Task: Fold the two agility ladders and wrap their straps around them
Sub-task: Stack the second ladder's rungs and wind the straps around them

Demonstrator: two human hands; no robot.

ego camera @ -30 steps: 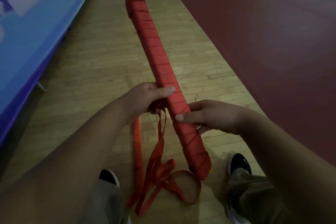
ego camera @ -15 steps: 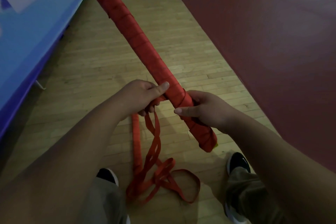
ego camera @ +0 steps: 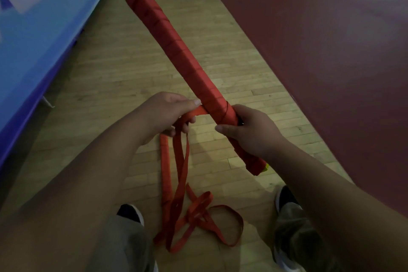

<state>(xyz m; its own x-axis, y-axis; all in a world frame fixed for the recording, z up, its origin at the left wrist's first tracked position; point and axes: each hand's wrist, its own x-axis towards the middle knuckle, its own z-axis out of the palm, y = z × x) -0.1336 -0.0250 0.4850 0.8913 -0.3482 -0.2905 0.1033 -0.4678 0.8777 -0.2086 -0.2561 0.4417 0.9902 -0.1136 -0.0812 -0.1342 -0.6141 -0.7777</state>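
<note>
Over the wooden floor (ego camera: pixel 114 68) the folded ladder (ego camera: pixel 176 51) slants in mid-air, mostly bound, and its loose strap (ego camera: pixel 178 174) trails down to the floor. Wrapping looks under way: the right grip (ego camera: pixel 254 132) clasps the bundle's near end, the left grip (ego camera: pixel 167 115) pinches the strap taut beside it. The next turn likely needs that tension kept.

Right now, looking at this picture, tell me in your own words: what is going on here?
A person is wrapping a red strap around a folded ladder. The right hand grips the ladder near its lower end, holding it at a slant. The left hand pinches the strap where it leaves the ladder. Most of the ladder is wrapped; the spare strap hangs in loops to the floor.
</note>
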